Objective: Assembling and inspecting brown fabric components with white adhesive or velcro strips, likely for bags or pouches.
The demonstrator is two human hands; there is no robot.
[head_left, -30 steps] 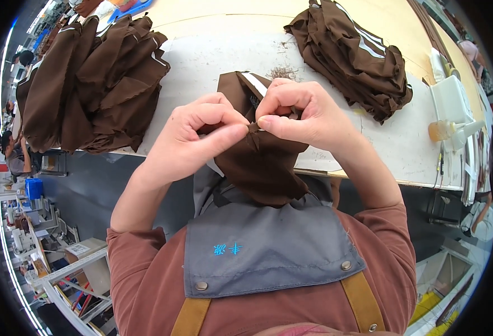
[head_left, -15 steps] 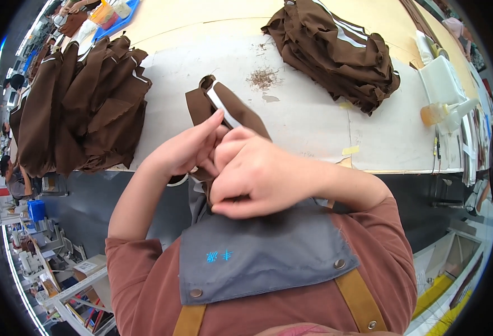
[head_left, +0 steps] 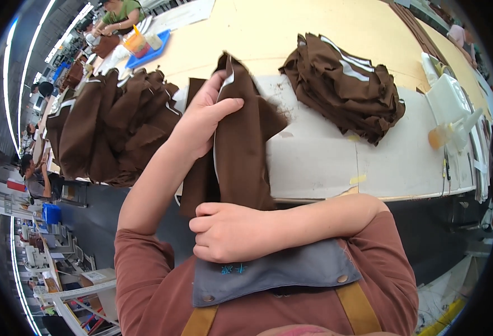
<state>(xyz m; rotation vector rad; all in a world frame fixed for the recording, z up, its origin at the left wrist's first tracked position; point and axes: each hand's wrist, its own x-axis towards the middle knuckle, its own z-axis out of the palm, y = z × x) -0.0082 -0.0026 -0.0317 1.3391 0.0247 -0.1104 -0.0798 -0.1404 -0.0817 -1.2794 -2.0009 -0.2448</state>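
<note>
Brown cloth (head_left: 243,151), probably light and limp, suits pinching at its twelve-o'clock end, where left fingers (head_left: 231,106) clasp it; right fingers (head_left: 202,224) curl, grip unclear.

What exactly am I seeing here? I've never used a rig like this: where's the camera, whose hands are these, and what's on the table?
There's no machine: these are a person's bare hands. The view comes from a fisheye camera on their head, looking down, so straight edges bend and picture left is their left.

The left hand grips a folded brown fabric piece with white edging, thumb on top. The right hand is curled at its lower end; whether it pinches the cloth is hidden.

On the table are a left fabric pile, a right fabric pile, a white container and a blue tray.
</note>
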